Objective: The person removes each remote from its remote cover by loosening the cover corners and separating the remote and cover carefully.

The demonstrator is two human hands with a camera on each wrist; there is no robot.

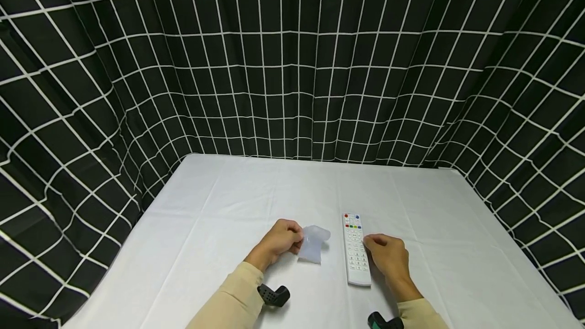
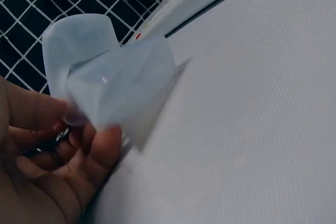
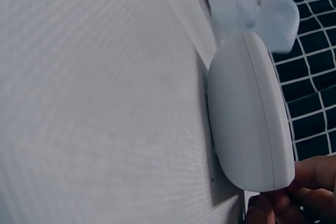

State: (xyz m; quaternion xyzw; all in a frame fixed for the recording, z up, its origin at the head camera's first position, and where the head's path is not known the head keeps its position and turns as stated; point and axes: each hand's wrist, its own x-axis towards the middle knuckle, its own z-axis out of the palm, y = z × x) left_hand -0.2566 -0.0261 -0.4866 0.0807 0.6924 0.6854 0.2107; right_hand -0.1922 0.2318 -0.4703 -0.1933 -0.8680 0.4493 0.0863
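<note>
A small limp piece of thin, translucent pale-blue film (image 1: 312,249) hangs from the fingers of my left hand (image 1: 281,240). The left wrist view shows the thumb and fingertips pinching one edge of the folded film (image 2: 123,85); its exact kind is unclear. To its right a white remote control (image 1: 355,258) lies lengthwise on the table, buttons up. My right hand (image 1: 389,257) grips the remote's right edge with thumb and curled fingers. In the right wrist view the remote's rounded near end (image 3: 247,119) hides part of that grip.
A white cloth covers the table (image 1: 219,207). Black curtains (image 1: 292,75) with a white grid stand behind the table and along both sides. Dark devices are worn at the left wrist (image 1: 274,296) and the right wrist (image 1: 385,321).
</note>
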